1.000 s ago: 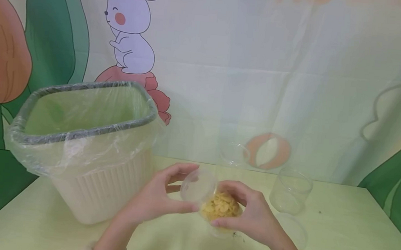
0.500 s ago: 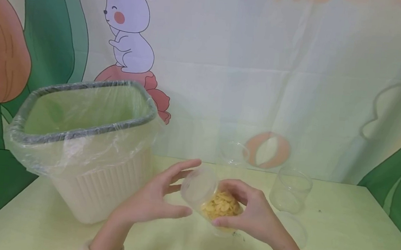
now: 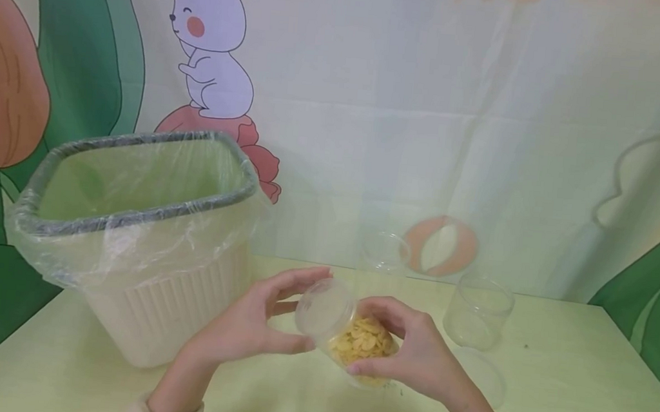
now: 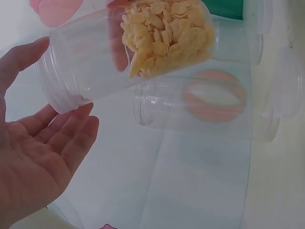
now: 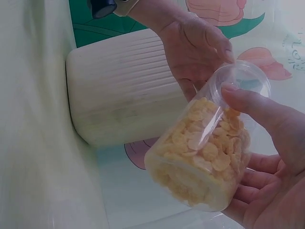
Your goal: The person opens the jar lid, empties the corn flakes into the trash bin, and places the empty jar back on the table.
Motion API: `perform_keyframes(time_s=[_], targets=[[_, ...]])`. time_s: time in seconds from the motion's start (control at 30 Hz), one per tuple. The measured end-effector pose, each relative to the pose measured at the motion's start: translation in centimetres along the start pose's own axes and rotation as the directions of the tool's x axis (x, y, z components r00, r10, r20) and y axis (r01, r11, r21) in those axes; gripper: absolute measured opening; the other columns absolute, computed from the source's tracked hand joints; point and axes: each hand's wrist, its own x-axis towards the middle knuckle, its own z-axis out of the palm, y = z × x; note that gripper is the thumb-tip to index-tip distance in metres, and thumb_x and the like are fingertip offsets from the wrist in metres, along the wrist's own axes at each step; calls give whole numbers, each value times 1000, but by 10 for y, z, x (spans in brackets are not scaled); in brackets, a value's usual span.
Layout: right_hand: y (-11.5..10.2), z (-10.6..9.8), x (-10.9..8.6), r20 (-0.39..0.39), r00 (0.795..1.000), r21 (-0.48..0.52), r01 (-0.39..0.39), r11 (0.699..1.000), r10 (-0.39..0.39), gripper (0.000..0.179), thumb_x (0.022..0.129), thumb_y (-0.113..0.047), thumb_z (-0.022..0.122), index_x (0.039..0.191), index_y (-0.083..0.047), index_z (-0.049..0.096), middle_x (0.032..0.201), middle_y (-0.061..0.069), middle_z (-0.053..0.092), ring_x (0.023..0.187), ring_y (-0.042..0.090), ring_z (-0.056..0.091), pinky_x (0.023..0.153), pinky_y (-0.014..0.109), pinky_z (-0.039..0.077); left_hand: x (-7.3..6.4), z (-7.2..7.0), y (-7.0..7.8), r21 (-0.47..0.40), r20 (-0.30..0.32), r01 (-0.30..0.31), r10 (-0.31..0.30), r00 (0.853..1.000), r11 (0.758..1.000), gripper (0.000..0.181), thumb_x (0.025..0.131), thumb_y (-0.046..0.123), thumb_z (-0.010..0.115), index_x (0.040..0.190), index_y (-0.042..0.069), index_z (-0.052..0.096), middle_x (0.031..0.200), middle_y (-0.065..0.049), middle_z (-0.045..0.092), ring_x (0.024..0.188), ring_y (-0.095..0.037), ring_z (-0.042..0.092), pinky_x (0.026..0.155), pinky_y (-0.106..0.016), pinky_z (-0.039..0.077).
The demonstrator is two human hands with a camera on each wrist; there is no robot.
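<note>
My right hand (image 3: 420, 352) grips a clear plastic jar (image 4: 102, 62) by its body, thumb on the near side. Yellow cornflakes (image 3: 364, 341) fill the jar's lower part. The jar is tilted, with its mouth end up and to the left. My left hand (image 3: 248, 322) holds the clear lid (image 3: 324, 309) at that end, thumb and fingertips at opposite edges of its rim. In the left wrist view, the left fingertips (image 4: 86, 112) touch the lid's lower edge. The lid is on the jar; whether it is tight cannot be seen.
A cream bin (image 3: 177, 304) lined with a clear bag stands on the left. Behind my hands are two clear jars, one nearer the middle (image 3: 385, 255) and one on the right (image 3: 478, 315). A clear disc-like lid (image 3: 482, 376) lies on the table (image 3: 572, 380).
My left thumb and fingers were at the lid, spread away from it half a second ago, and are back on its rim now. My right hand keeps the jar nearly still.
</note>
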Motion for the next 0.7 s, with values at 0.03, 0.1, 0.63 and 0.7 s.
perform_keyframes(time_s=[0.03,0.1,0.63,0.7], targets=[[0,0,0,-2,1000,1,1,1000,-1,56,62,-22,84,110,-6,59,109,6,63,103,21,58,90,38,46,0,1,0,9,-21,19,-18,1000,1000,69,72,4,74,134,4,42,131,-8,49,119,-23,46,96,-44,40],[0,0,0,-5,1000,1,2,1000,-2,55,62,-22,84,109,-6,59,109,6,63,103,21,58,90,37,46,0,3,1,44,-63,50,-48,997,998,69,71,7,77,131,4,44,126,-7,52,115,-22,48,95,-41,42],[-2,0,0,17,1000,-14,-2,1000,2,58,63,-24,84,111,-4,59,110,7,63,102,22,58,90,40,46,-4,-6,-4,-19,109,-30,32,994,999,81,73,-5,67,142,12,28,144,-2,32,128,-24,36,99,-45,37],[-2,0,0,24,1000,-18,-1,1000,1,58,63,-25,83,111,-4,59,110,7,63,102,22,59,89,40,46,-4,-8,-5,-26,125,-67,69,990,997,79,73,-9,64,142,9,28,143,-5,33,128,-25,37,98,-43,37]])
